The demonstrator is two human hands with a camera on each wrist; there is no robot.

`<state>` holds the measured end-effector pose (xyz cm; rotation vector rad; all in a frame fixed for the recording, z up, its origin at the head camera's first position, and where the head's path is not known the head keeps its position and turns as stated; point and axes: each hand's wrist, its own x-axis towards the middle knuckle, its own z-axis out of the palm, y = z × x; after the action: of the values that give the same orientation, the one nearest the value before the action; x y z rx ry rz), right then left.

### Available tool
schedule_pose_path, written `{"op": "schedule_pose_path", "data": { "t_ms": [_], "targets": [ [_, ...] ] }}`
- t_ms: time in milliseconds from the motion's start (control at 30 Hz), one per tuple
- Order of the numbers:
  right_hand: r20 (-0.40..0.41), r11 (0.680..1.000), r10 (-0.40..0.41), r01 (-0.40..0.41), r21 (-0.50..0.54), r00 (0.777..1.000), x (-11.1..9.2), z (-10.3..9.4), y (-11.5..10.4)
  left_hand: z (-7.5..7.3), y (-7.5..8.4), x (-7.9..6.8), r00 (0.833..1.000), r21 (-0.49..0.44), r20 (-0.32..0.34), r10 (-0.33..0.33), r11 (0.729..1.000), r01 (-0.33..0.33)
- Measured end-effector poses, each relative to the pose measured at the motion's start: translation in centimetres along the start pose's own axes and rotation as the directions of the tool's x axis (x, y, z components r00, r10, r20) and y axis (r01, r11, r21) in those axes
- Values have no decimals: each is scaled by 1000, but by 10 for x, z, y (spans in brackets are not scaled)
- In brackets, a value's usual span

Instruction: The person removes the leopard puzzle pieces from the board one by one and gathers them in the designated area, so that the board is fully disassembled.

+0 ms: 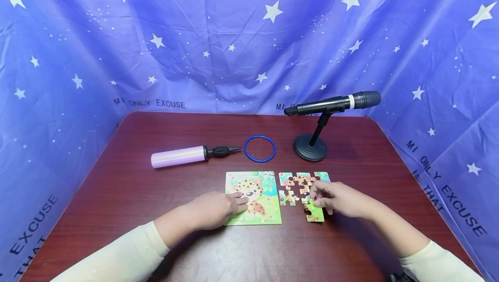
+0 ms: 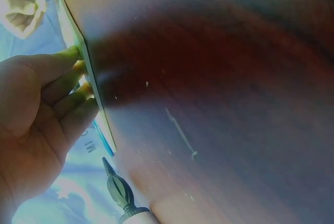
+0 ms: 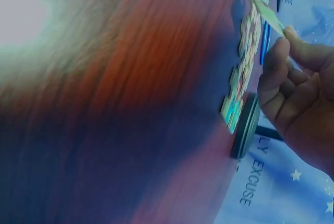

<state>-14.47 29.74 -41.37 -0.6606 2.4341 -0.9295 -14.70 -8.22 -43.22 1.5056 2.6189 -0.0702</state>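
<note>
My left hand (image 1: 216, 209) rests with its fingertips on a square puzzle board (image 1: 270, 206) showing a spotted leopard cub. In the left wrist view the fingers (image 2: 78, 114) lie fairly straight against the board's face. To the right, my right hand (image 1: 343, 199) pinches a green puzzle piece (image 1: 316, 216) between thumb and forefinger. The right wrist view shows that piece (image 3: 263, 11) tilted above the table. Beyond it lie several puzzle pieces (image 1: 287, 179) with parts of the same leopard picture, set side by side in rows and partly covered by my right hand.
Behind the board lies a blue ring (image 1: 244, 151). A lilac hand pump (image 1: 179, 156) with a black nozzle lies at its left. A black microphone (image 1: 331, 105) on a round-based stand (image 1: 310, 147) stands at the back right. Starry blue cloth (image 1: 218, 35) surrounds the dark red table (image 1: 132, 186).
</note>
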Motion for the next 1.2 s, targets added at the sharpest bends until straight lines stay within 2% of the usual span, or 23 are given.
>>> {"op": "schedule_pose_path", "data": {
  "t_ms": [200, 467, 667, 867, 1200],
  "targets": [
    [0, 999, 27, -27, -32, 1000, -11, -3, 13, -1, 0, -1, 1000, -16, 7, -4, 1000, 4],
    [-72, 987, 147, -150, -48, 987, -22, -9, 22, 1, -2, 0, 1000, -17, 13, -6, 1000, 6],
    [-119, 976, 173, -186, -109, 978, -26, -11, 29, 0, -3, -1, 1000, -42, 12, -6, 999, 7],
    [-129, 969, 203, -218, -114, 971, -27, -10, 32, 0, -3, 0, 1000, -68, 13, -7, 998, 8],
    [-154, 950, 230, -256, -181, 961, -23, -4, 31, -2, -2, -1, 1000, -74, 13, -9, 997, 10]
  ]
}}
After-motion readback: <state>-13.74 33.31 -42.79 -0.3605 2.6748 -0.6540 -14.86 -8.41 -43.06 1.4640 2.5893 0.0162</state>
